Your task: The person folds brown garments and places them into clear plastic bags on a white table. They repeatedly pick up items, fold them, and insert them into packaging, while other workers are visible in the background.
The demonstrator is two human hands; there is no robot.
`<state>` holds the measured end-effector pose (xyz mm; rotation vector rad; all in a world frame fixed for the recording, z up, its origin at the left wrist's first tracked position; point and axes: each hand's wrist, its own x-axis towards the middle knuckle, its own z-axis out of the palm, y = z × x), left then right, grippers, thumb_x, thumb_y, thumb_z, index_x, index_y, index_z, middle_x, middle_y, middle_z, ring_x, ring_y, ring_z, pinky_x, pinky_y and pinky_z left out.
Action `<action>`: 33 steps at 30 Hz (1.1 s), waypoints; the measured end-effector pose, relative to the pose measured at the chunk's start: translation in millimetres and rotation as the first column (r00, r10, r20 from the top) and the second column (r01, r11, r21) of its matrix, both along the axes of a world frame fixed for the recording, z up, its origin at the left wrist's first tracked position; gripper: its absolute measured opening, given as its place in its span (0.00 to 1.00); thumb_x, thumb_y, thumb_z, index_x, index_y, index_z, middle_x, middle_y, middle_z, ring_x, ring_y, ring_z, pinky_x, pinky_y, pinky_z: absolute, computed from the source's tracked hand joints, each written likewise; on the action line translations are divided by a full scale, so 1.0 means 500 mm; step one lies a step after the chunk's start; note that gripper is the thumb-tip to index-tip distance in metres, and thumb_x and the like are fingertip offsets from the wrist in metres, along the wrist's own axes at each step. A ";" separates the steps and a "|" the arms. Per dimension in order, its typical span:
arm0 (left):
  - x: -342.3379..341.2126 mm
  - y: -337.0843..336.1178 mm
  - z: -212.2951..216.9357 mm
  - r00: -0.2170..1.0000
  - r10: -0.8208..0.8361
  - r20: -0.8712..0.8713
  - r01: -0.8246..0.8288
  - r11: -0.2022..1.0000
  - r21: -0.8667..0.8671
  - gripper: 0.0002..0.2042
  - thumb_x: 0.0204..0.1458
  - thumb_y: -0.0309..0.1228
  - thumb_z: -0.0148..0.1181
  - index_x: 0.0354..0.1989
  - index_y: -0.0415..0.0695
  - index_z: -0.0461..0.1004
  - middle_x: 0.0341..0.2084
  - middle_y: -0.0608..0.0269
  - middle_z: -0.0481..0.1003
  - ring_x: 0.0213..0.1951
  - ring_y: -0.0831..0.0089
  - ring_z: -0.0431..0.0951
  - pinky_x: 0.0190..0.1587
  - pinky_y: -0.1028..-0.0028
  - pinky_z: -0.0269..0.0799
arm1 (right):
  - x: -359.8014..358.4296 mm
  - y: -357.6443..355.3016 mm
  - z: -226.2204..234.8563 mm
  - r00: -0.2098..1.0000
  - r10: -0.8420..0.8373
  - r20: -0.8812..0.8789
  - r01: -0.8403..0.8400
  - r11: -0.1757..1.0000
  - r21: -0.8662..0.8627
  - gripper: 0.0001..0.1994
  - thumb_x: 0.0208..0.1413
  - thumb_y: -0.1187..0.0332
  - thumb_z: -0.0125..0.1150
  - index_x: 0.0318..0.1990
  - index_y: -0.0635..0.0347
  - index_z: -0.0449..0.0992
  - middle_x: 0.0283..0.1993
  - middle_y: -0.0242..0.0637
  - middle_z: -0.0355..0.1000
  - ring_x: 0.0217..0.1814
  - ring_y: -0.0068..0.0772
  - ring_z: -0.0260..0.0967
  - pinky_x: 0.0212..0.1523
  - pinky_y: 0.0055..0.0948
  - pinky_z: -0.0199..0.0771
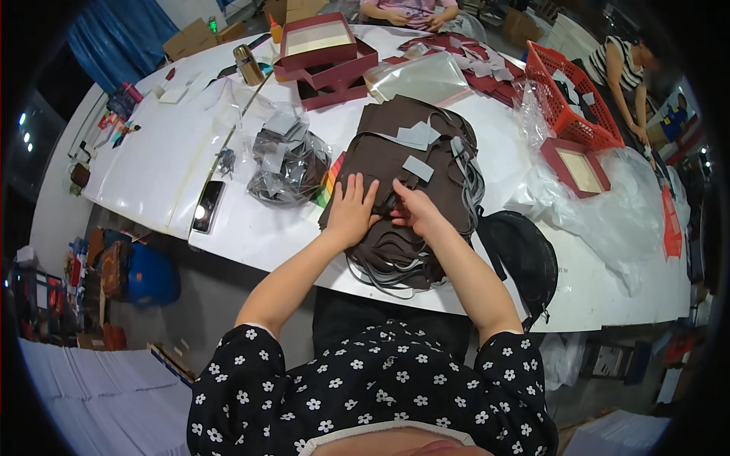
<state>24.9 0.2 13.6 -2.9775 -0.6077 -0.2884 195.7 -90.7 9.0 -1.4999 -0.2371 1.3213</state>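
A stack of dark brown fabric bags (pixel 378 161) with grey-edged straps lies at the table's front, in front of me. My left hand (pixel 353 212) rests flat on the stack's left part, fingers spread. Beside it, my right hand (pixel 415 210) is curled over the middle of the stack, its fingers closed at a dark fold or strap; what lies between them is partly hidden. Just beyond the right hand sits a small grey card (pixel 417 169), with more grey cards (pixel 417 135) higher on the stack. Loose straps (pixel 468 178) bunch along the right side.
Left of the stack are a clear plastic bag of dark items (pixel 285 163) and a phone (pixel 208 206). Maroon boxes (pixel 319 44) and a metal flask (pixel 248 65) stand behind. To the right are a red basket (pixel 570 95), plastic sheeting (pixel 608 209) and a black round bag (pixel 521 258). Two people work across the table.
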 end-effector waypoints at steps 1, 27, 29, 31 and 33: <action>-0.002 0.003 -0.001 1.000 0.011 -0.011 -0.011 1.000 0.010 0.40 0.54 0.51 0.57 0.71 0.45 0.49 0.67 0.37 0.51 0.69 0.46 0.50 0.67 0.49 0.47 | -0.015 0.007 0.019 0.999 -0.027 0.021 0.027 1.000 -0.013 0.33 0.53 0.41 0.61 0.49 0.67 0.72 0.43 0.42 0.71 0.43 0.40 0.72 0.35 0.41 0.79; 0.139 0.117 -0.035 0.989 -0.062 0.135 0.066 0.997 -0.028 0.22 0.60 0.56 0.42 0.65 0.80 0.60 0.69 0.64 0.55 0.72 0.61 0.48 0.66 0.37 0.40 | -0.093 -0.064 0.040 -0.252 -0.143 0.957 -0.738 0.669 -0.094 0.12 0.36 0.71 0.67 0.29 0.58 0.68 0.25 0.38 0.71 0.27 0.43 0.73 0.25 0.39 0.72; 0.139 0.110 -0.032 0.993 -0.053 0.103 0.058 0.997 -0.049 0.22 0.61 0.55 0.42 0.65 0.78 0.60 0.70 0.63 0.53 0.72 0.61 0.47 0.66 0.37 0.39 | -0.196 -0.126 0.071 -0.043 -0.147 0.988 -0.838 0.545 0.045 0.11 0.36 0.70 0.65 0.26 0.56 0.67 0.24 0.41 0.69 0.26 0.46 0.71 0.25 0.41 0.70; 0.137 0.097 -0.021 0.995 -0.035 0.096 0.043 0.996 -0.083 0.23 0.62 0.54 0.40 0.66 0.76 0.59 0.70 0.61 0.52 0.72 0.60 0.46 0.66 0.36 0.39 | -0.188 -0.144 0.086 0.099 -0.023 0.995 -0.625 0.777 0.080 0.12 0.44 0.67 0.64 0.27 0.61 0.67 0.25 0.47 0.69 0.29 0.54 0.70 0.27 0.43 0.70; 0.133 0.097 -0.017 0.996 -0.029 0.090 0.038 0.995 -0.095 0.23 0.63 0.54 0.39 0.67 0.75 0.58 0.71 0.61 0.51 0.72 0.60 0.45 0.67 0.37 0.39 | -0.118 -0.143 0.088 0.368 -0.011 0.930 -0.174 0.981 0.081 0.14 0.53 0.63 0.64 0.30 0.64 0.69 0.28 0.45 0.73 0.29 0.48 0.73 0.31 0.41 0.72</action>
